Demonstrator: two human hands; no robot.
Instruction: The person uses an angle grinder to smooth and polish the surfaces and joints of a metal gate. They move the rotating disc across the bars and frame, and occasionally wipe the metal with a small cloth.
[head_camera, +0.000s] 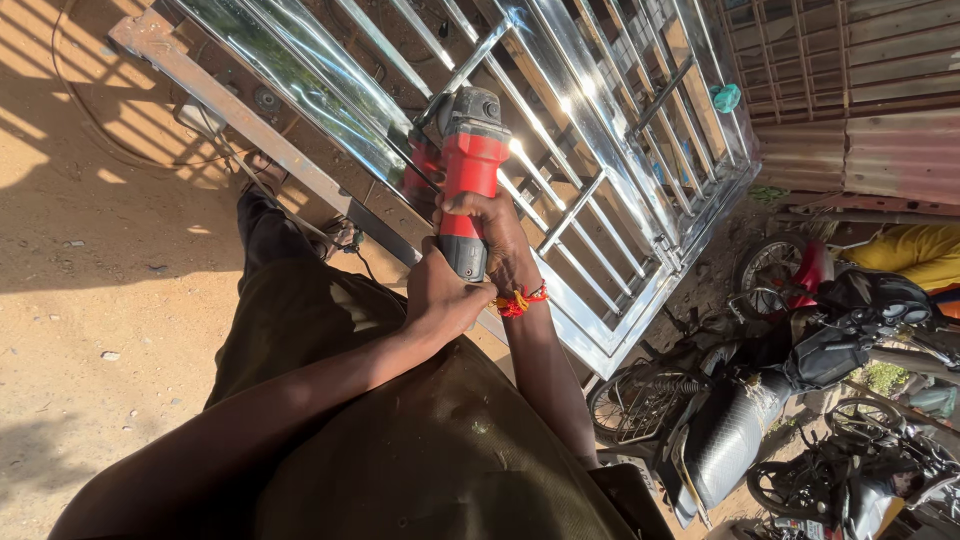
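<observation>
I hold a red and grey angle grinder (470, 160) with both hands against a shiny steel gate frame (620, 340) made of polished bars. My right hand (492, 232) wraps the red body of the grinder; a red and yellow thread band circles that wrist. My left hand (440, 295) grips the dark rear end of the grinder just below. The grinder's head rests on the polished bars near the frame's middle. The disc itself is hidden under the head.
Motorcycles (760, 400) stand parked close at the right, beside the frame's lower corner. Corrugated metal sheets (860, 150) lean at the far right. Sandy ground (90, 300) lies to the left. A cable (360, 262) trails by my leg. A green object (726, 97) hangs on the bars.
</observation>
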